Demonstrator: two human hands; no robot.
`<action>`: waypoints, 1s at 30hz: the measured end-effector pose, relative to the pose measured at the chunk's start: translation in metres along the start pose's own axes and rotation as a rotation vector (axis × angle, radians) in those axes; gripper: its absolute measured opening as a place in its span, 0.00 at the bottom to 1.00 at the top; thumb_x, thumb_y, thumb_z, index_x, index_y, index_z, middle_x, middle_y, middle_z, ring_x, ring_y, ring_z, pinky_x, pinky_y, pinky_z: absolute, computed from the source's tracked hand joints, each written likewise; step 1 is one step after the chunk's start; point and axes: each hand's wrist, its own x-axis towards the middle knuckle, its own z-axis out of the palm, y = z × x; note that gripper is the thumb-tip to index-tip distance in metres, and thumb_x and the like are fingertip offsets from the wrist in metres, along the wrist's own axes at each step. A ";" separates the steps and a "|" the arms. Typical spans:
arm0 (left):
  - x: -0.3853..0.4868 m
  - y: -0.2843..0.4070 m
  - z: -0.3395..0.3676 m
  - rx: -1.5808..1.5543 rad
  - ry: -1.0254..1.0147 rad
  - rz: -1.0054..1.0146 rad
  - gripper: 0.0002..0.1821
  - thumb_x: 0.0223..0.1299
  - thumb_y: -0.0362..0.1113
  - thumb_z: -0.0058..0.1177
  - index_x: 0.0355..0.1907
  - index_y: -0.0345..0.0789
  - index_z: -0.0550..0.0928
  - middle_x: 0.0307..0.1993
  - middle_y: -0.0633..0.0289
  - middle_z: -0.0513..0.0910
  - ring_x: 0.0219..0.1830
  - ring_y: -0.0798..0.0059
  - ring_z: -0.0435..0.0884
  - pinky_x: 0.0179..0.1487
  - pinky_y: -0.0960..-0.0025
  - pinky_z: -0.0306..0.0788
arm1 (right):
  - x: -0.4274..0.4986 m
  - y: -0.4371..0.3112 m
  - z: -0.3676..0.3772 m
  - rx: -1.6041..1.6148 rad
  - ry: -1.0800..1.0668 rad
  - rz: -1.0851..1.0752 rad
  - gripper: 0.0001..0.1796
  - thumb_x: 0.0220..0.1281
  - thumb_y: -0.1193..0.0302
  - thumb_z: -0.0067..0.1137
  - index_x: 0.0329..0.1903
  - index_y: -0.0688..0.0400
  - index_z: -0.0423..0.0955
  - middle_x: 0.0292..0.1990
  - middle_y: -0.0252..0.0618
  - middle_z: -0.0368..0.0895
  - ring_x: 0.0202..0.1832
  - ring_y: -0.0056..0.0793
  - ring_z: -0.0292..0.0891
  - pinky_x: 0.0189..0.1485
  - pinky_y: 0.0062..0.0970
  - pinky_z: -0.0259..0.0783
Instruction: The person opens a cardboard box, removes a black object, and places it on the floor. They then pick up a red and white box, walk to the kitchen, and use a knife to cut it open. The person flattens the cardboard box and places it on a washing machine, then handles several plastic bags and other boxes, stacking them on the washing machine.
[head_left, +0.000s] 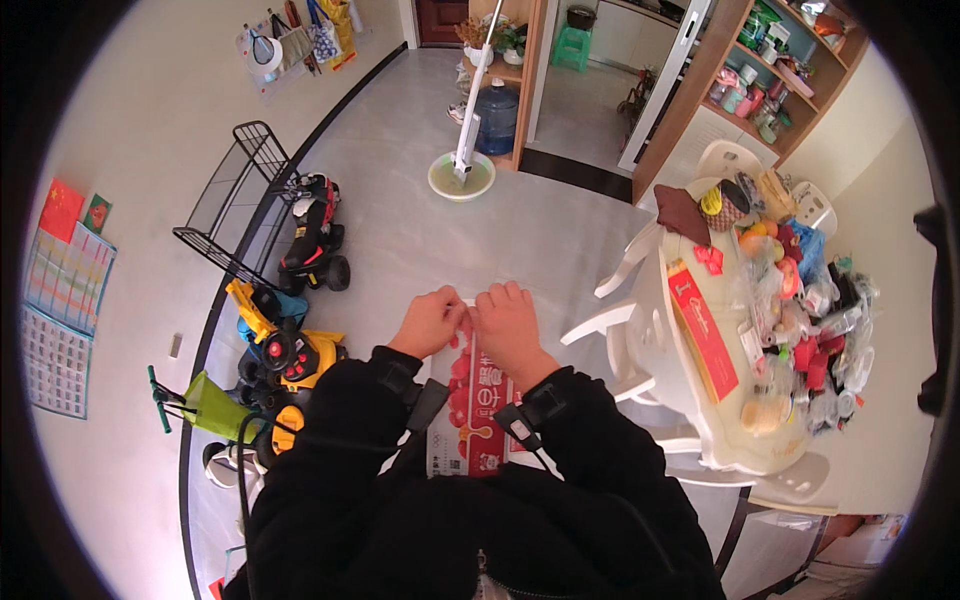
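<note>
In front of my body is a printed cardboard carton (459, 427) in red and white, with pictures of red fruit and large writing. My left hand (429, 322) is at the carton's far end, with thumb and fingertips pinched together at its edge. Beside it, my right hand (510, 326) lies over the far right part with its fingers curled over the top edge. The two hands almost meet at the carton's centre seam. What the fingertips press on is largely hidden, and both forearms cover the carton's sides.
To the right stands a white table (720, 442) crowded with bags, fruit and a long red box (703, 330), with white chairs (622, 330) around it. Ride-on toys (311, 360) line the left wall. Ahead, a mop (466, 142) stands in a basin (480, 193) of water.
</note>
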 end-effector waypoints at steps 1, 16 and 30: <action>0.012 0.000 -0.001 0.004 0.013 -0.048 0.09 0.64 0.36 0.54 0.35 0.31 0.80 0.27 0.50 0.84 0.26 0.63 0.85 0.33 0.63 0.76 | 0.011 0.009 0.006 -0.002 0.002 -0.014 0.08 0.56 0.66 0.61 0.31 0.56 0.73 0.34 0.40 0.72 0.42 0.42 0.68 0.44 0.40 0.64; 0.343 -0.082 -0.025 -0.346 -0.421 0.024 0.10 0.67 0.33 0.53 0.39 0.27 0.82 0.44 0.57 0.87 0.43 0.79 0.80 0.50 0.71 0.74 | 0.209 0.208 0.120 0.167 0.031 0.213 0.03 0.61 0.72 0.54 0.34 0.57 0.73 0.31 0.45 0.76 0.36 0.50 0.71 0.41 0.46 0.67; 0.585 0.014 0.056 0.313 -0.285 0.294 0.11 0.68 0.35 0.52 0.38 0.27 0.81 0.33 0.47 0.85 0.29 0.67 0.84 0.37 0.62 0.77 | 0.315 0.416 0.106 -0.222 0.078 0.361 0.07 0.52 0.67 0.59 0.31 0.55 0.73 0.30 0.40 0.76 0.38 0.42 0.71 0.42 0.41 0.64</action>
